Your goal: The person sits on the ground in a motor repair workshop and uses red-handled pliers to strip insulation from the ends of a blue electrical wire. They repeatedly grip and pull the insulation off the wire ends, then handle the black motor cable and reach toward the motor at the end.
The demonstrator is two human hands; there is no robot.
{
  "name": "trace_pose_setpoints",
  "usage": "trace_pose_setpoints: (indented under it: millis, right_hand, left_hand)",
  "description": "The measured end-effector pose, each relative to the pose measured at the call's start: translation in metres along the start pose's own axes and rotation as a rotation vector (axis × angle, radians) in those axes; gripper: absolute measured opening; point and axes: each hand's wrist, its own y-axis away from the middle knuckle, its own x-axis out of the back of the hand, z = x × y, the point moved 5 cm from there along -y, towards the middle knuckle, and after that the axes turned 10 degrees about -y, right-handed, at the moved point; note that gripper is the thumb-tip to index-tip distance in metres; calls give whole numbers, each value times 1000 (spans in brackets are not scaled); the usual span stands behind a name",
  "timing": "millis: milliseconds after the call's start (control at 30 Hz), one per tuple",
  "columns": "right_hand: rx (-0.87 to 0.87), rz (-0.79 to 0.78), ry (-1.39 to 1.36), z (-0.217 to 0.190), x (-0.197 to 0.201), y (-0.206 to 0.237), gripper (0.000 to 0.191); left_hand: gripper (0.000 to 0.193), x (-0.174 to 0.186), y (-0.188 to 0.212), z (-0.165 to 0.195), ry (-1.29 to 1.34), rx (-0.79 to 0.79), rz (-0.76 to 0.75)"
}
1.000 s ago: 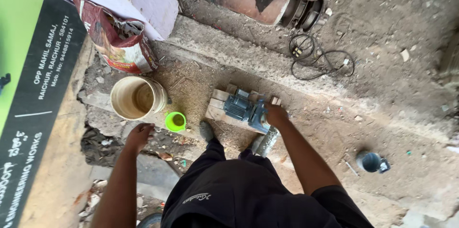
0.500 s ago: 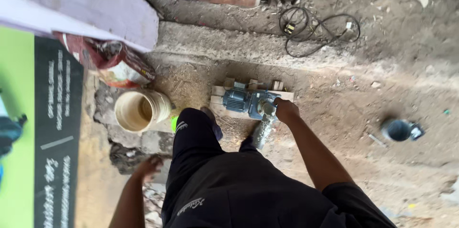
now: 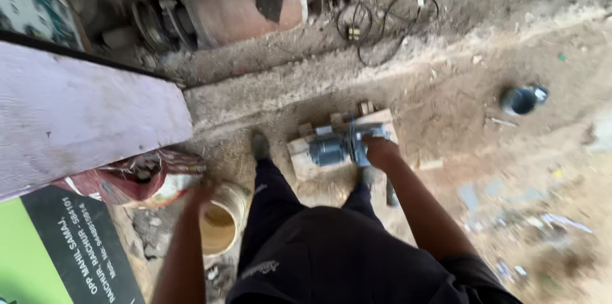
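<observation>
We steady the blue motor [image 3: 335, 146] squarely on its wooden block [image 3: 305, 158] — right hand [image 3: 380, 151] clasping it, left hand [image 3: 199, 194] blurred, grip unclear, at the bucket [image 3: 224, 222].

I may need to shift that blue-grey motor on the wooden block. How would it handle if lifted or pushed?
The blue-grey motor looks like solid metal, so probably heavy and rigid. Sitting on a wooden block, it might slide or tip off. The right hand rests on its end.

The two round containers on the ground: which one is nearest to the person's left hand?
The cream bucket, wide and open with brownish contents; the left hand is at its rim. The small dark blue can lies far off, beyond the right hand.
</observation>
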Motion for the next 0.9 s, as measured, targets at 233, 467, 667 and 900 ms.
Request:
trace_pose_setpoints:
  millis: [233,467,667,900]
  right_hand:
    - [-204,-61,298,-38,17,7,43]
    - [-270,-205,553,-38,6,33,22]
    - [-343,-322,587,-60,-10,29,27]
    - [-404,-402,584,-80,5,-10,29]
  left_hand:
    - [43,149,-38,12,-219,-294,231]
    - [43,187,-49,21,-440,-486,273]
    - [44,176,-61,8,-596,-421,199]
    - [56,161,-71,36,-855,-151,24]
